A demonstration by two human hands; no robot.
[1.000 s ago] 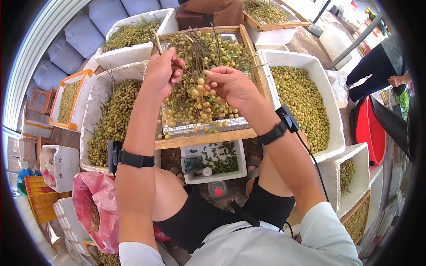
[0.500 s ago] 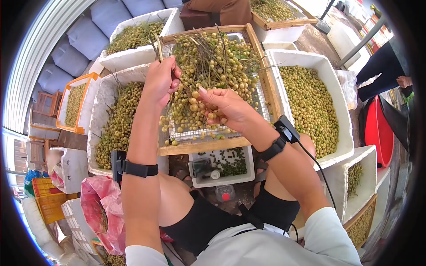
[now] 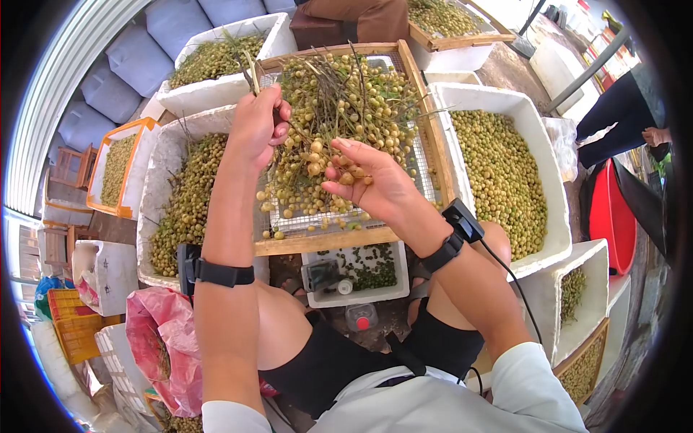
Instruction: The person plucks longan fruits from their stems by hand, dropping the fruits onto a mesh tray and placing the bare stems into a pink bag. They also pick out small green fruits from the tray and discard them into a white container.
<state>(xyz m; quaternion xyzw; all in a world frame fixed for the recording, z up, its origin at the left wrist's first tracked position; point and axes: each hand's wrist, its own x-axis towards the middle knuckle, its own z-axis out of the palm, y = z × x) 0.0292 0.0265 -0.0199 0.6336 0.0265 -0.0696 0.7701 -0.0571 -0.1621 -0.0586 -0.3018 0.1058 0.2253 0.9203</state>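
Observation:
My left hand (image 3: pixel 258 126) is closed around a bunch of thin brown stalks (image 3: pixel 253 76), their cut ends sticking up above the fist. Small round yellow-green fruits (image 3: pixel 315 147) hang from the bunch on my right hand's side. My right hand (image 3: pixel 372 177) is beside them, thumb and fingers apart and curved about several fruits; whether it touches them is hard to tell. Under both hands lies a wood-framed wire mesh screen (image 3: pixel 328 244), heaped with loose fruits and stalked bunches (image 3: pixel 382 94).
White foam boxes of fruit flank the screen, one left (image 3: pixel 148 209) and one right (image 3: pixel 559 231). Below it stands a white tray (image 3: pixel 393 294) holding small green bits. A pink bag (image 3: pixel 177 317) sits lower left. Another person's leg (image 3: pixel 354 18) shows behind the screen, and another person's hand (image 3: pixel 655 136) at right.
My right hand's fingers have spread from a near pinch at the fruits. My left hand keeps its hold on the stalks. The whole view has shifted slightly.

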